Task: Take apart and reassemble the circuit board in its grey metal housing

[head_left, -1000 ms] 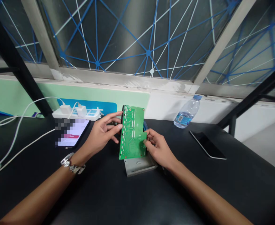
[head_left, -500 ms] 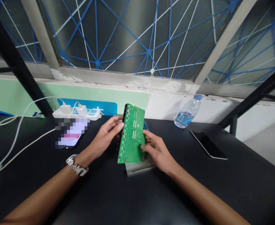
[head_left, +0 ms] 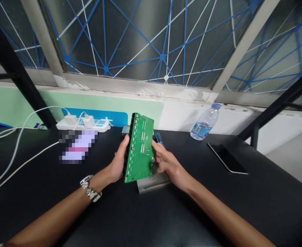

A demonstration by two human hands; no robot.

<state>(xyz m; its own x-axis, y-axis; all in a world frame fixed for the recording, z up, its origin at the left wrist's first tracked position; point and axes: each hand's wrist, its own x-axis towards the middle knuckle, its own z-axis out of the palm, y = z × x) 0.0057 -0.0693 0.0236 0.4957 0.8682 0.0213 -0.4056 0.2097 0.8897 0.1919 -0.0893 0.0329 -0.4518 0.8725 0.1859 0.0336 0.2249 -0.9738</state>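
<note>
A green circuit board (head_left: pixel 140 151) with a row of black connectors along its left edge is held up, tilted, above the black table. My left hand (head_left: pixel 118 163) is closed on that left edge, its thumb on the connectors and its other fingers hidden behind. At the opposite edge, my right hand (head_left: pixel 173 168) has its curled fingers against the board, partly tucked behind it. Under the board lies a flat grey metal piece (head_left: pixel 154 186), partly covered by the board and my right hand. A blue object (head_left: pixel 159 139) shows just beyond my right fingers; its kind is unclear.
To the left, a white power strip (head_left: pixel 99 125) with plugs and cables stands behind a lit, pixelated phone (head_left: pixel 80 145). At the right are a water bottle (head_left: pixel 203 124) and a dark-screened phone (head_left: pixel 227 158). A small grey item (head_left: pixel 125 129) lies behind the board.
The board has shifted slightly left and turned a little. My left thumb has moved to the connector edge, and my right thumb has come off the board's face.
</note>
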